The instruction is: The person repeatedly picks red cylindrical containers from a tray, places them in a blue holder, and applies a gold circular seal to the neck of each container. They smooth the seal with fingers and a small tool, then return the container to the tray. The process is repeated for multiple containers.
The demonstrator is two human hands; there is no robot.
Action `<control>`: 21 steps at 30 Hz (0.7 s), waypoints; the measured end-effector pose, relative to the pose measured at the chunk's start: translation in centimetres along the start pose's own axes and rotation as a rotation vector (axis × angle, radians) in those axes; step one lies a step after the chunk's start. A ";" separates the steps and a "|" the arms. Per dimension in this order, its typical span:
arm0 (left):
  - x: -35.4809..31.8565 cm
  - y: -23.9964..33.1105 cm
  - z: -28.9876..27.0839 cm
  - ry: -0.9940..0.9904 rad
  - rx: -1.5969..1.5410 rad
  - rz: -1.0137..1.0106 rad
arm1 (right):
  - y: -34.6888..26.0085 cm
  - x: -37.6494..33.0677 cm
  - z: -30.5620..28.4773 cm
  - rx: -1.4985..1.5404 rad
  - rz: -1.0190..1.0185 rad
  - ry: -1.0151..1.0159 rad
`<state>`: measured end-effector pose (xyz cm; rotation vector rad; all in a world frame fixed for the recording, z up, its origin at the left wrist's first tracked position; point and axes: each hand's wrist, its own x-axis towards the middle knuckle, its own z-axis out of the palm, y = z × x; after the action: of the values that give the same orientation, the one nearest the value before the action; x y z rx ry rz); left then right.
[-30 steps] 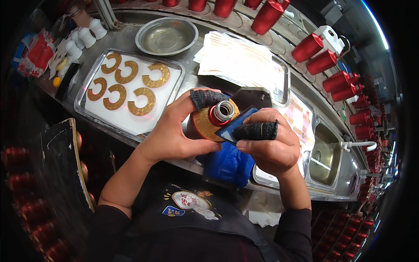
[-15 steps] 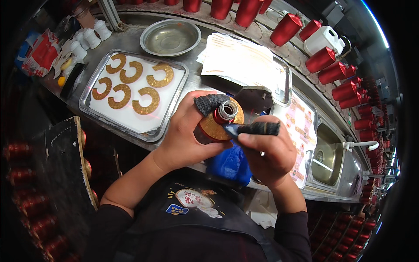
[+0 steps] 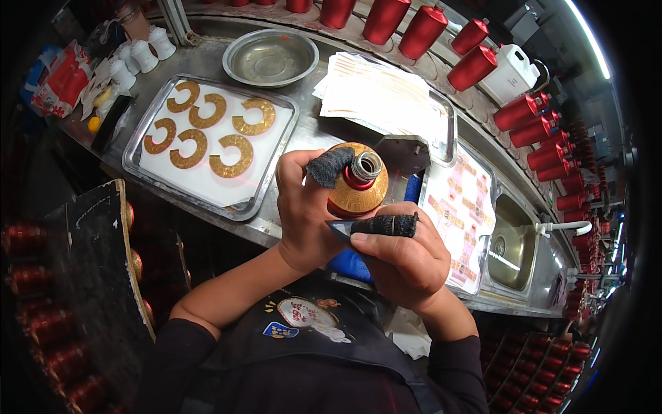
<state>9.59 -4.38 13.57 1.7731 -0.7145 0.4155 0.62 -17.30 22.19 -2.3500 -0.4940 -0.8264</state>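
Observation:
My left hand (image 3: 302, 224) is wrapped round a red metal bottle (image 3: 357, 201) with a gold patterned ring label on its shoulder. The bottle's bare silver threaded neck is open and tips toward the upper right. A dark knitted cover sits on my left thumb, pressed near the neck. In my right hand (image 3: 403, 259) a flat, pointed grey-blue scraper (image 3: 341, 229) is pinched, its tip just below the bottle's shoulder. The index finger there wears a similar dark cover. On a steel tray (image 3: 295, 121) to the left lie several C-shaped gold labels (image 3: 234, 157) on white paper.
Beyond my hands are a round steel basin (image 3: 314, 58) and stacked white sheets (image 3: 372, 90). A tray of printed label sheets (image 3: 458, 207) and a steel sink (image 3: 514, 255) with a white tap stand at right. Red bottles (image 3: 424, 33) line a curved conveyor behind. A blue cloth (image 3: 350, 265) lies under my hands.
The scraper has come off the label's edge toward me and to the left. The bottle has shifted slightly to the right and shows more of its gold shoulder. Conveyor bottles have moved along.

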 end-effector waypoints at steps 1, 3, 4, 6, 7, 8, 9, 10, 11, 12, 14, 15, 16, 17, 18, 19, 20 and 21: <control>0.4 -0.1 -0.3 -0.029 -0.001 0.027 | 0.0 0.0 -0.2 0.015 0.001 -0.023; 1.2 -0.3 -1.8 -0.159 -0.130 -0.012 | 0.2 0.2 -0.5 -0.082 0.074 0.119; 2.2 -0.9 -2.6 -0.262 -0.274 -0.068 | 0.4 0.3 -0.6 -0.097 0.109 0.123; 3.9 -1.8 -3.5 -0.497 -0.655 -0.229 | 0.7 0.4 -0.6 -0.099 0.093 0.061; 4.1 -1.7 -3.7 -0.557 -0.589 -0.210 | 0.9 0.5 -0.5 -0.086 0.102 0.057; 4.2 -1.7 -3.8 -0.615 -0.523 -0.194 | 0.9 0.5 -0.4 -0.053 0.089 0.061; 4.1 -1.6 -3.7 -0.628 -0.482 -0.215 | 0.9 0.5 -0.3 -0.029 0.093 0.069; 3.8 -1.3 -3.4 -0.529 -0.357 -0.062 | 0.7 0.4 -0.2 -0.014 0.085 0.054; 3.3 -1.0 -3.1 -0.467 -0.284 -0.015 | 0.6 0.4 -0.1 -0.021 0.101 0.061; 2.7 -0.6 -2.8 -0.376 -0.217 0.009 | 0.5 0.3 -0.1 -0.034 0.104 0.047; 2.5 -0.9 -2.8 -0.273 -0.169 0.118 | 0.2 0.2 0.0 -0.047 0.114 0.044; 2.5 -1.0 -2.8 -0.328 -0.258 0.025 | 0.1 0.2 0.1 -0.050 0.123 0.055; 2.6 -1.2 -2.8 -0.383 -0.356 -0.003 | 0.1 0.1 0.1 -0.062 0.157 0.070; 2.5 -1.3 -2.8 -0.406 -0.447 -0.095 | 0.1 0.1 0.2 -0.059 0.142 0.069; 2.6 -1.4 -2.9 -0.401 -0.385 -0.042 | 0.0 0.0 0.3 -0.062 0.148 0.074; 2.5 -1.3 -2.9 -0.370 -0.320 0.023 | 0.0 0.0 0.4 -0.064 0.147 0.079; 2.2 -1.0 -2.7 -0.296 -0.244 0.029 | -0.1 -0.1 0.6 -0.075 0.145 0.079; 1.9 -0.8 -2.6 -0.242 -0.181 0.121 | -0.2 -0.2 0.7 -0.046 0.146 0.093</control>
<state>11.71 -2.30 14.96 1.6290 -1.0025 0.2098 0.71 -16.77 21.71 -2.3454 -0.2643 -0.8818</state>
